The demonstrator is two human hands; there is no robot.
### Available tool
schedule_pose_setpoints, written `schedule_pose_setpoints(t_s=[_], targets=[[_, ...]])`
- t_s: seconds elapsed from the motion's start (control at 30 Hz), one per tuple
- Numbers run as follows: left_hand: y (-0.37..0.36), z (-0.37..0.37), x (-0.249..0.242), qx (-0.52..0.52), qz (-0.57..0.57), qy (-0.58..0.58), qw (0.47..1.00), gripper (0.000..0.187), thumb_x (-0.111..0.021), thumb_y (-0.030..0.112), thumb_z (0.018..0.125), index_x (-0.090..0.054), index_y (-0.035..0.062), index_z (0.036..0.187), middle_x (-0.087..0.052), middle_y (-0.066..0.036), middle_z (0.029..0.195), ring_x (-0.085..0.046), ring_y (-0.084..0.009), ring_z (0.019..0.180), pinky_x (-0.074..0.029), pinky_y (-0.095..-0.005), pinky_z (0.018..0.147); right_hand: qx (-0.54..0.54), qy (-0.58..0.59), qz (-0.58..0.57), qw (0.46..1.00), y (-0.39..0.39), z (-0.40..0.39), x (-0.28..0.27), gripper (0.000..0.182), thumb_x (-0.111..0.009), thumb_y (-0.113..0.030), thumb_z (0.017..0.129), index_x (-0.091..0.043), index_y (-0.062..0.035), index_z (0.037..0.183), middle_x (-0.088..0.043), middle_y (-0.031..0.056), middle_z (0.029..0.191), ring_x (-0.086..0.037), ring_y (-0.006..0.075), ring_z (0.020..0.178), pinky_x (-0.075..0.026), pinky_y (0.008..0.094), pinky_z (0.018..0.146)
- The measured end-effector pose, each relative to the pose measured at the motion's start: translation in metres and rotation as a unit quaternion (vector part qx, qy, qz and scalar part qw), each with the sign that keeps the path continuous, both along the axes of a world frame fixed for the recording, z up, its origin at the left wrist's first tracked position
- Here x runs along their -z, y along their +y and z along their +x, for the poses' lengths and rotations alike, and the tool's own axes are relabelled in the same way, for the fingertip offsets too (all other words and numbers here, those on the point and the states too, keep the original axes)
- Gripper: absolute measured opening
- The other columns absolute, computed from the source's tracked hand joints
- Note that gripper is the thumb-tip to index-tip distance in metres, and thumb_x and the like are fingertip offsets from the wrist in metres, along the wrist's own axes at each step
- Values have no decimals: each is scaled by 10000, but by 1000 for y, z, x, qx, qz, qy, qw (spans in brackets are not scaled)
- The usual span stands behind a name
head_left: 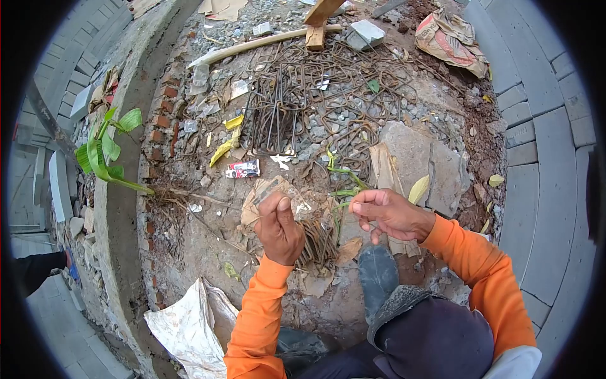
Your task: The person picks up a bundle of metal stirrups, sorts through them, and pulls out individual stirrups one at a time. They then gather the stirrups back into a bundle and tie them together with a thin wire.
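My left hand [282,230] is closed in a fist with the thumb pressed on the fingers; whatever it may hold is hidden. Thumb and forefinger of my right hand [394,216] pinch together where a thin green strip [341,205] meets their tips; the other fingers are curled loosely. Between and below the hands lies a bundle of rusty bent metal rods [317,243], partly covered by my left hand. More green strips [344,170] lie on the ground just beyond my right hand.
A heap of rusty bent rod frames [271,120] lies ahead on gravel. Flat stone slab [420,164] at right, a white sack [183,322] at lower left. A concrete curb [117,234] with a green plant [101,151] runs along the left. Another person's leg [41,271] shows at far left.
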State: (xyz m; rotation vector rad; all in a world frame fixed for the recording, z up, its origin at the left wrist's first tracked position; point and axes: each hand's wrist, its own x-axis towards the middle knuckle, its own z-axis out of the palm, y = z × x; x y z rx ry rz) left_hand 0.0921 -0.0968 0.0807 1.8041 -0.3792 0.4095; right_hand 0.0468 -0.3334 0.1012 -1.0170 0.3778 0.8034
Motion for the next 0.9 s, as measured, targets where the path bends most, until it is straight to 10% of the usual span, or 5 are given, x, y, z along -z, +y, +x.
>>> schedule_pose_setpoints(t_s=[0.13,0.3,0.43,0.8,0.9], targets=[[28,-5,-4,146,121,-134,973,270,-381,263,1092,-470,30,990,-590,-66,752,-475,-143,628,-393,-278,564,22,-49,-90,994,5,8,-7,233,-536,-229,1030,-520,-25,1142,-561,59,973,-597,112,728,-626,307,585],[3,-3,-5,79,-33,-77,993,213,-315,256,1100,-376,51,1086,-691,-212,967,-667,-346,1020,-552,-569,920,153,-77,-81,982,0,24,3,201,-498,-193,1032,-451,-31,1142,-561,100,991,-611,152,772,-632,358,647],[-2,-1,-26,78,-369,291,879,188,-387,262,1090,-433,86,1138,-630,-221,1191,-613,-365,1182,-542,-589,978,259,-123,-106,952,-8,44,10,182,-485,-165,1030,-417,-34,1136,-542,120,1002,-610,196,832,-622,413,745],[16,19,41,109,-635,350,680,258,-433,285,1080,-552,63,1027,-671,-119,1067,-617,-294,1127,-448,-491,1086,392,-151,-80,904,-11,75,14,149,-432,-104,1029,-347,-36,1131,-470,119,1026,-551,201,849,-617,456,779],[-18,16,-8,7,-591,388,707,454,-522,383,1037,-463,16,1297,-608,-159,1220,-548,-275,1237,-413,-453,1118,396,-171,-88,898,10,79,-4,142,-407,-85,1021,-328,-20,1119,-455,128,1033,-541,192,849,-632,474,797]])
